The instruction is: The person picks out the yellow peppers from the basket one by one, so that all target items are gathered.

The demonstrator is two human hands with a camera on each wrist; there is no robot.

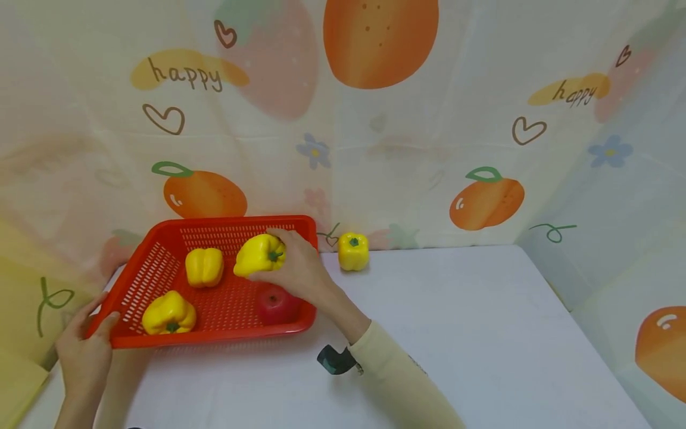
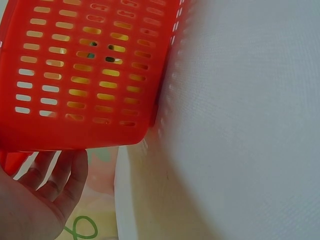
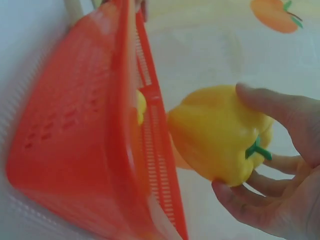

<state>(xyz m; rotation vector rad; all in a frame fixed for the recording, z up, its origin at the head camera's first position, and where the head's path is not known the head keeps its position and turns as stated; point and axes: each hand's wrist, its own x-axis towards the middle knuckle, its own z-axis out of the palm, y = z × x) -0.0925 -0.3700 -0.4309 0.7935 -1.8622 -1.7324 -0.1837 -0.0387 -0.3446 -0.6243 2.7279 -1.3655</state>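
Observation:
My left hand (image 1: 84,351) grips the red plastic basket (image 1: 214,339) by its left front corner, thumb over the rim. Held in my right hand (image 1: 304,271) is a yellow bell pepper (image 1: 256,256), over the right back part of the basket. In the right wrist view the thumb and fingers pinch this bell pepper (image 3: 215,130) around its stem end, and its green stem points toward the palm. Inside the basket lie a yellow bell pepper (image 1: 205,267) at the back left, another yellow bell pepper (image 1: 170,311) at the front left and a red apple (image 1: 276,305) at the front right.
One more yellow bell pepper (image 1: 353,252) stands on the white table (image 1: 455,322) right of the basket, near the back wall. A printed cloth (image 1: 386,149) with fruit drawings hangs behind the table. A dark strap-like piece (image 1: 335,360) shows by the right sleeve.

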